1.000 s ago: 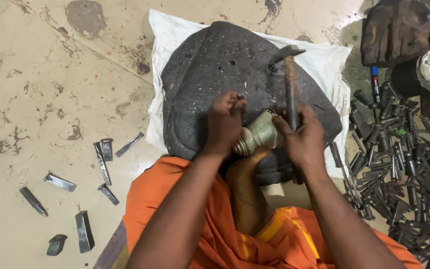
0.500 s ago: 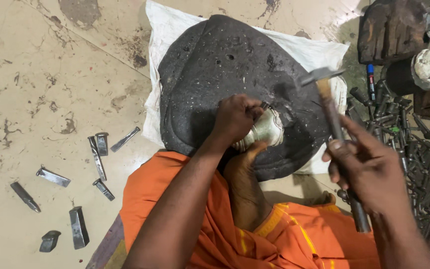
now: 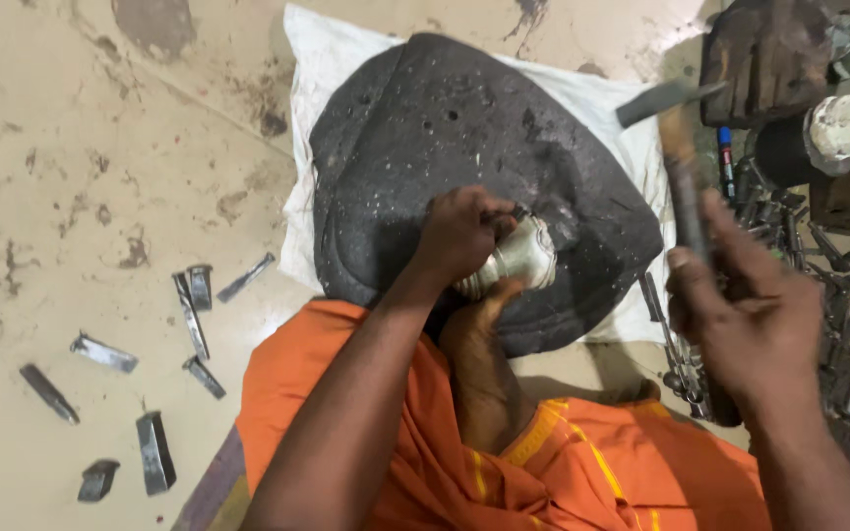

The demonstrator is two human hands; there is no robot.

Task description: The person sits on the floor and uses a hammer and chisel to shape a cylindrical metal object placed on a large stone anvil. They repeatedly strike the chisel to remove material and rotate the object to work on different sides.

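Hammer [image 3: 679, 167] – right hand [image 3: 740, 315] | left hand [image 3: 459, 236] – ribbed silvery cup [image 3: 518, 258] | pitted dark block [image 3: 445, 138]

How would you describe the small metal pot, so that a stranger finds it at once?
Find the big dark stone lying on a white cloth in the middle of the floor. At its near edge, the left hand presses a small pot against it. It is the only shiny, rounded, silver thing there.

Left hand [image 3: 459, 236] sits at centre, fingers curled tight, knuckles up, forearm running in from the near edge. Right hand [image 3: 750, 315] is raised at the right, blurred, fingers wrapped in a closed grip, wrist cocked. A bare foot [image 3: 484, 324] lies between the forearms.
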